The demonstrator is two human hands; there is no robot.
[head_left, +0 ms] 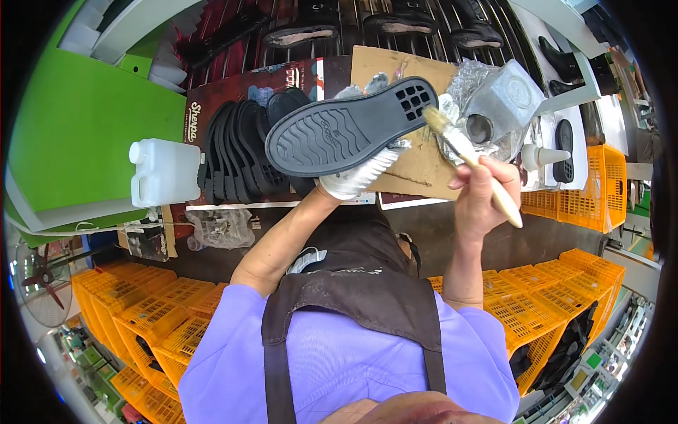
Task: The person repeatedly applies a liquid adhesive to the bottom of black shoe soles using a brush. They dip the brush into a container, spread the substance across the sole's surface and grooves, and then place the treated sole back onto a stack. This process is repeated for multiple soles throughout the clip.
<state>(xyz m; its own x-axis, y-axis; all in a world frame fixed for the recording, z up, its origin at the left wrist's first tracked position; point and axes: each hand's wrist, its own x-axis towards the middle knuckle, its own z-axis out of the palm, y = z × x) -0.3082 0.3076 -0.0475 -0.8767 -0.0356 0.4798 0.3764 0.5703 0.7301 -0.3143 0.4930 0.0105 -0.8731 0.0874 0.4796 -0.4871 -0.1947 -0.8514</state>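
Note:
A black shoe sole (332, 138) is tilted above the work surface, its wavy tread and square-celled heel facing up. My left hand (357, 178), in a white glove, is closed around it from beneath; the sole hides some of its fingers. Between the bare fingers of my right hand (487, 191) is a paintbrush (460, 145) with a pale handle. Its bristles meet or nearly meet the sole's heel edge; contact cannot be made out. Right of the brush, a cut-open translucent plastic jug (512, 99) rests on crumpled plastic wrap (473, 74).
Several black soles (236, 152) stand in a row at left, beside a white jug (166, 173). Cardboard (424, 166) lies under the sole. Black shoes (304, 34) line the far rack. A nozzle bottle (544, 157) and a loose sole (563, 150) are at right. Orange crates (162, 311) flank me.

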